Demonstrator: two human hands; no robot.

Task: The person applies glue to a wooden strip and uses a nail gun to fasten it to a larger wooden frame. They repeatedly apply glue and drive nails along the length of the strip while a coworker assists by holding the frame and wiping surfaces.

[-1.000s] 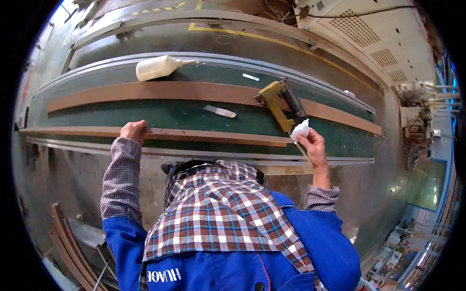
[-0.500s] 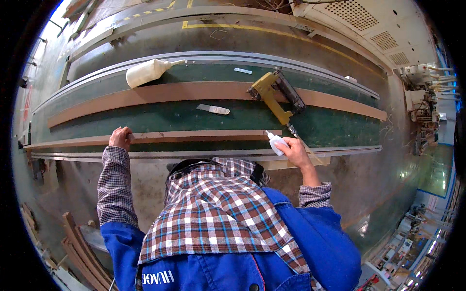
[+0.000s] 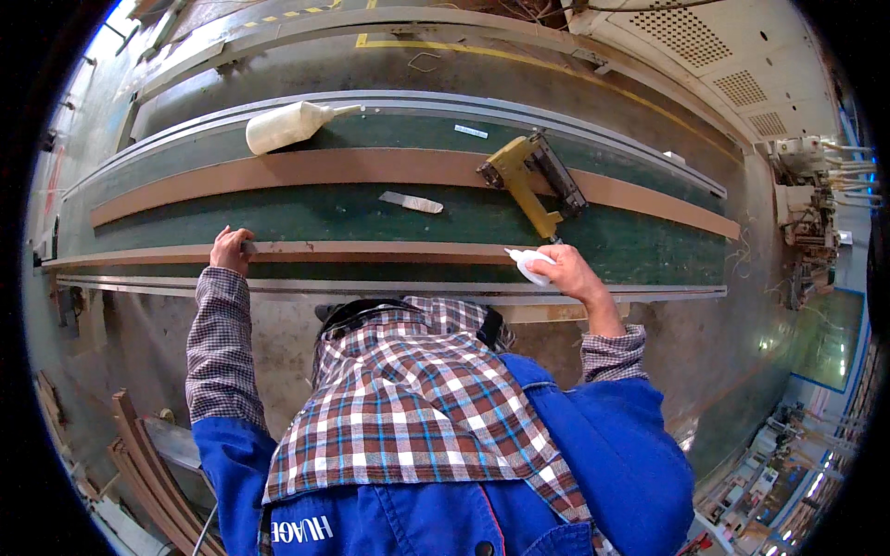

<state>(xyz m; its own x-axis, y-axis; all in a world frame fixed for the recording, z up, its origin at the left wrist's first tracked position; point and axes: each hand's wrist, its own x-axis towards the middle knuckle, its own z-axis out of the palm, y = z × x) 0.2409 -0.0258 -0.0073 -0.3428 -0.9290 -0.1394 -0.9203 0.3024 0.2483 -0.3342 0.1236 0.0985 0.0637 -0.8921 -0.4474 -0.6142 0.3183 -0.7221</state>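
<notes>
A: What's in the right hand (image 3: 567, 271)?

B: A white bottle (image 3: 535, 267), gripped round its body, nozzle (image 3: 510, 251) pointing left at the right end of the near strip (image 3: 389, 252). Whether they touch, I can't tell.

A: How would it handle?

B: Light, I'd judge, with soft walls; too hard a squeeze could push out a blob. Hold it by the body, nozzle free.

A: And the left hand (image 3: 231, 251)?

B: Closed over the near strip, well to the left. That strip lies along the near side of the green surface (image 3: 501, 211).

A: Stiff?

B: Probably light for its length and likely to flex if lifted by one end. I'd take it with hands set well apart.
</notes>
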